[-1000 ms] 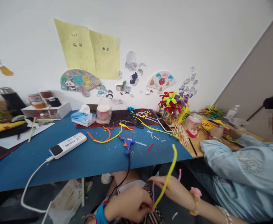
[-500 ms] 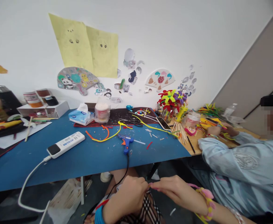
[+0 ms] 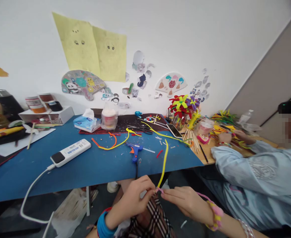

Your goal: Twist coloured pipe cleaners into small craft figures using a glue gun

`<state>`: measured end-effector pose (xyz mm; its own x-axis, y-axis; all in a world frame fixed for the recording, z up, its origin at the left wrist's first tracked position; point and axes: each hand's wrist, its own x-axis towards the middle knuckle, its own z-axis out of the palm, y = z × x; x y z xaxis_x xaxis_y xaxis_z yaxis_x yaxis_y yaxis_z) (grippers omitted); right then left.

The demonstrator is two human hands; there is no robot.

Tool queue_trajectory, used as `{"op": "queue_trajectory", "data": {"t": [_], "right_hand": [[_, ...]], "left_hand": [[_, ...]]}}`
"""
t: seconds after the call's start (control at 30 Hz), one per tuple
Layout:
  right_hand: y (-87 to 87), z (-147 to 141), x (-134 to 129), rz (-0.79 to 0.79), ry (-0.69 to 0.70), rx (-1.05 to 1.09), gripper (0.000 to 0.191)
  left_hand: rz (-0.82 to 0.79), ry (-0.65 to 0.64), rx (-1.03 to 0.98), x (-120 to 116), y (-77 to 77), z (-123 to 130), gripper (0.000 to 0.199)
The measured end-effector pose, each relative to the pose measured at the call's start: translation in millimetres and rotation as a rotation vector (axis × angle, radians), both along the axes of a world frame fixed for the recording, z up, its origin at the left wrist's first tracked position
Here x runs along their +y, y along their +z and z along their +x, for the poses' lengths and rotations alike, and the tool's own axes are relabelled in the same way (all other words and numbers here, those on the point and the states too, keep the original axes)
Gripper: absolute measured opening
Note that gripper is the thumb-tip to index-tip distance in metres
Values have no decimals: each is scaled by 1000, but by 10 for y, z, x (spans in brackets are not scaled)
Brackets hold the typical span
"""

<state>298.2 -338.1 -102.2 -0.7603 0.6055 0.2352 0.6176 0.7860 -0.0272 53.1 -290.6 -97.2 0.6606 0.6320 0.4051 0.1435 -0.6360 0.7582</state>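
Low in front of the table edge, my left hand (image 3: 139,195) pinches a small pink pipe cleaner piece (image 3: 160,190). Beside it, my right hand (image 3: 185,201) holds the same pink piece between thumb and fingers. From between the two hands a yellow pipe cleaner (image 3: 164,162) rises over the table edge. A pink strand runs back over the right wrist to a pink and yellow braided band (image 3: 217,215). On the table ahead lies a blue glue gun (image 3: 135,152), with an orange and yellow pipe cleaner (image 3: 108,148) to its left.
A white power bank (image 3: 71,153) with a cable lies on the blue table (image 3: 85,180). Behind are a tissue pack (image 3: 85,124), a phone (image 3: 174,131) and a flower bouquet (image 3: 183,105). At right, another person's sleeve (image 3: 247,168) reaches the wooden table.
A yellow pipe cleaner now stands up between my hands. My left hand has risen slightly and opened its grip into a pinch, showing the pink piece.
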Motion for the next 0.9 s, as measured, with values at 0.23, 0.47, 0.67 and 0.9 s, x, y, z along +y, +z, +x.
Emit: {"op": "queue_trajectory", "data": {"t": [0.23,0.47,0.67,0.9], "right_hand": [[-151,74,69,179,67,17,40],[23,-113,88,-471,-286,527,30],[51,-295,207,-1224,-154,982,44],[-9,-345,249,-1579,76,1170,76]], "left_hand": [[-593,-154,-441,114,-245,95,18],[-885,-41,-569,128,-343,171,22],[-716,-37,-449,190,-344,140,28],[-460,134,-242,164,-302,36,24]]}}
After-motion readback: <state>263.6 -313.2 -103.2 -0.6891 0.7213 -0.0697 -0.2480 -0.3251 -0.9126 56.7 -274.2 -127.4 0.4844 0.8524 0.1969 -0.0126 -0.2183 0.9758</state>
